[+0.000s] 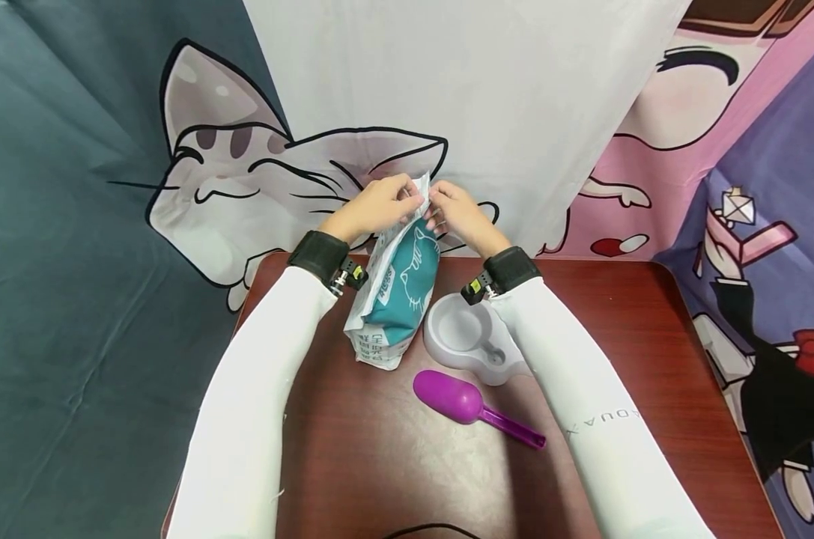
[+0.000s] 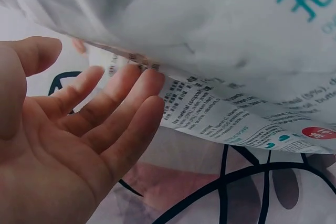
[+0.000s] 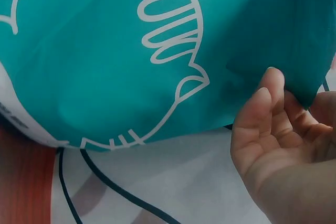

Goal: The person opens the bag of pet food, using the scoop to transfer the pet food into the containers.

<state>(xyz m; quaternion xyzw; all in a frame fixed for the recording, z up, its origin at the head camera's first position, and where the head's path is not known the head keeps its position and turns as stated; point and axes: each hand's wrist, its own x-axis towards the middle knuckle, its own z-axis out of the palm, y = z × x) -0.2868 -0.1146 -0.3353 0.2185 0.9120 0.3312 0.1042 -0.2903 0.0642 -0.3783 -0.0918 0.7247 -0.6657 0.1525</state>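
Note:
A white and teal pet food bag (image 1: 407, 277) with an outlined animal drawing stands at the back of the table, narrowing towards its top. My left hand (image 1: 377, 203) is at the bag's upper left edge. In the left wrist view, the left fingers (image 2: 126, 85) touch the bag's printed side, the thumb held apart from them. Across from it, my right hand (image 1: 463, 217) pinches the upper right edge. The right wrist view shows the right fingers (image 3: 270, 90) curled at a teal corner of the bag. What lies behind the bag's top is partly hidden.
A light grey double bowl (image 1: 457, 322) sits right of the bag, partly covered by the right forearm. Nearer me lies a purple scoop (image 1: 450, 397) on the brown table (image 1: 393, 464). Cartoon-printed cloth (image 1: 487, 82) hangs behind the table, and a black cable (image 1: 433, 526) shows at the front.

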